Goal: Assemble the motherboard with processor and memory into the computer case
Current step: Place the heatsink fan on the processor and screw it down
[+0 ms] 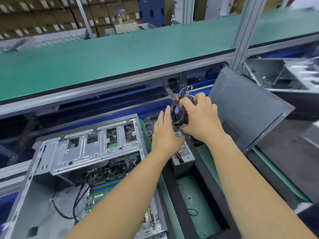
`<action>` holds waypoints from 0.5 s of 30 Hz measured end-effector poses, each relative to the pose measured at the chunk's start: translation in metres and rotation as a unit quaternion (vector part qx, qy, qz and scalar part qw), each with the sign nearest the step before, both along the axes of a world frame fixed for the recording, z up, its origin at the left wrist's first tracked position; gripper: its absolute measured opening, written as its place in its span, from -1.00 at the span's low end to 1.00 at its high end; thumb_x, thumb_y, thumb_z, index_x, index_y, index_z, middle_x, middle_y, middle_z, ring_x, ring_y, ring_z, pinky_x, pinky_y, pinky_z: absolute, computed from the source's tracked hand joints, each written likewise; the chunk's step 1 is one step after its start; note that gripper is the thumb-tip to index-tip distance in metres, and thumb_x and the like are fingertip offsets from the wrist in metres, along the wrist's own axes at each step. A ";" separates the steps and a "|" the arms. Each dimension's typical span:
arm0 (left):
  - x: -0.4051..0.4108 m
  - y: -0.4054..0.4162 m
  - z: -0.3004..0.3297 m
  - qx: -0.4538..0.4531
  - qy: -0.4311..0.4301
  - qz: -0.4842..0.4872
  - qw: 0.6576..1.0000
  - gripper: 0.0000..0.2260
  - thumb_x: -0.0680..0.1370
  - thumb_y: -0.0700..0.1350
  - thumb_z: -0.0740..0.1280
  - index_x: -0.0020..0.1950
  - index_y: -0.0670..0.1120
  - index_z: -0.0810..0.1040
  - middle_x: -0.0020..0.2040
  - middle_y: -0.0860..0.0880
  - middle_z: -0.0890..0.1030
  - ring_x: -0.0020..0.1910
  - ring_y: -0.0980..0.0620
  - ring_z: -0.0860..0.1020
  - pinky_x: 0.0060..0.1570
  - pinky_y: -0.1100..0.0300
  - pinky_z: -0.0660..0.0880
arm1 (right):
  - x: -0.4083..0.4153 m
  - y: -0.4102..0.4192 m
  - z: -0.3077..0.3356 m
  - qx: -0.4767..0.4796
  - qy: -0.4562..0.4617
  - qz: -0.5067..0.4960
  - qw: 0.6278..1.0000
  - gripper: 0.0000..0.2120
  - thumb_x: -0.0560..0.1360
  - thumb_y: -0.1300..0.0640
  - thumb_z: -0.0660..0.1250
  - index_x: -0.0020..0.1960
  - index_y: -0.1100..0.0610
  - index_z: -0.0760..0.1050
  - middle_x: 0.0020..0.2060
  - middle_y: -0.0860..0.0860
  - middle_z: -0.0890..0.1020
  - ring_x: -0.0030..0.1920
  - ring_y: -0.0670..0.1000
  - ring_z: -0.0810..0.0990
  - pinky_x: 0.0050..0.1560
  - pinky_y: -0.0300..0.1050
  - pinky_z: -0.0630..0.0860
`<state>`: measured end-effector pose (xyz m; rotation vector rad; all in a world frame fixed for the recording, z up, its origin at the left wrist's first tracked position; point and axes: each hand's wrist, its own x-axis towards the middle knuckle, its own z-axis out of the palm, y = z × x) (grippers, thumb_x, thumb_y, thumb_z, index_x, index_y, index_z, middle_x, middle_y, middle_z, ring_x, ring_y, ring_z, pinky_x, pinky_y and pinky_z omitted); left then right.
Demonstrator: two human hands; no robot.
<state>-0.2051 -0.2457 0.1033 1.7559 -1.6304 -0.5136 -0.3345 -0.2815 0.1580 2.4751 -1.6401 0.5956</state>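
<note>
Two hands around one cooler fan, beside one open case.

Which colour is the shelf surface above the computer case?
Green shelf surface; head view.

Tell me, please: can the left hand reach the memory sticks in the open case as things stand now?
Probably yes. The memory sticks lie uncovered in the open case, below the left forearm. But the left hand is busy steadying the black fan, which the right hand grips, so it must let go first.
</note>
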 end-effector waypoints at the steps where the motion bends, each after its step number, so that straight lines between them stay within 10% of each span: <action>1: 0.013 0.002 0.010 -0.048 0.037 0.021 0.998 -0.05 0.41 -0.02 0.49 0.59 0.14 -0.08 0.58 0.00 0.11 0.55 -0.05 0.10 0.47 -0.06 0.22 | 0.010 0.006 0.012 0.010 -0.088 0.021 0.996 -0.35 0.23 0.13 0.56 0.25 -0.05 0.37 0.10 0.07 0.32 0.09 0.15 0.35 0.04 0.06 0.44; 6: 0.112 0.042 0.039 -0.149 0.203 0.095 0.963 -0.15 0.39 -0.05 0.45 0.52 0.31 0.03 0.52 0.14 0.25 0.49 0.15 0.25 0.40 -0.05 0.37 | 0.082 0.048 0.034 0.123 -0.380 0.158 0.903 -0.42 0.28 0.12 0.60 0.14 -0.09 0.34 0.08 -0.02 0.36 0.07 0.00 0.48 0.07 -0.08 0.56; 10: 0.189 0.106 0.028 -0.072 0.237 0.007 0.969 -0.19 0.42 -0.17 0.44 0.53 0.28 0.13 0.45 0.12 0.39 0.34 0.23 0.44 0.16 0.30 0.48 | 0.143 0.089 0.009 0.209 -0.392 0.228 0.867 -0.45 0.32 0.17 0.61 0.12 -0.09 0.35 0.10 -0.02 0.45 0.13 -0.07 0.50 0.08 -0.20 0.51; 15: 0.256 0.177 0.001 0.136 0.248 -0.043 0.958 -0.10 0.28 -0.02 0.62 0.50 0.25 0.22 0.42 0.08 0.46 0.31 0.13 0.51 0.30 0.05 0.48 | 0.174 0.129 -0.037 0.335 -0.318 0.248 0.851 -0.44 0.29 0.05 0.63 0.05 -0.26 0.34 0.08 -0.18 0.50 0.07 -0.31 0.48 -0.06 -0.48 0.39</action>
